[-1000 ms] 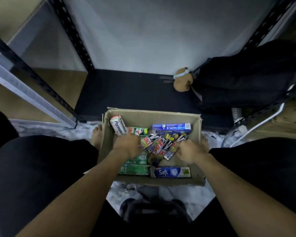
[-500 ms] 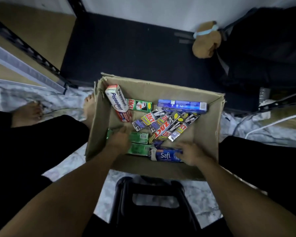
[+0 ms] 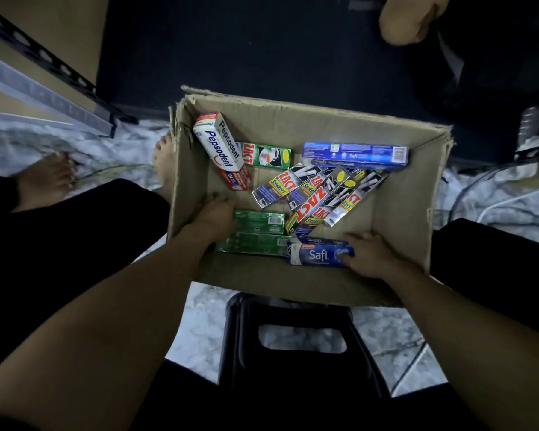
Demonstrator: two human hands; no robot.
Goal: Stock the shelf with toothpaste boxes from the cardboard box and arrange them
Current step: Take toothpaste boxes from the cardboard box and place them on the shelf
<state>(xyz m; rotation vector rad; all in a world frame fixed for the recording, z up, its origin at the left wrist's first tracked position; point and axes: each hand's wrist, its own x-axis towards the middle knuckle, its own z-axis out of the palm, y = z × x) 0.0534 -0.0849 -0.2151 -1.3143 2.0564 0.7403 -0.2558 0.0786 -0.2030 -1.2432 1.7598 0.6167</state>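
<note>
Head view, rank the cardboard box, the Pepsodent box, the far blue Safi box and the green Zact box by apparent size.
1. cardboard box, largest.
2. Pepsodent box and far blue Safi box: similar length; Pepsodent looks tilted toward camera, so unranked.
3. green Zact box, smallest, one end hidden behind Pepsodent.

Your left forearm (image 3: 115,309) and right forearm (image 3: 467,321) reach forward and down. Your left hand (image 3: 214,213) lies palm down over the end of a green cardboard toothpaste carton (image 3: 262,218); its grip is unclear. Your right hand (image 3: 369,255) pinches the end of a blue Safi toothpaste carton (image 3: 316,255) between thumb and fingers.
</note>
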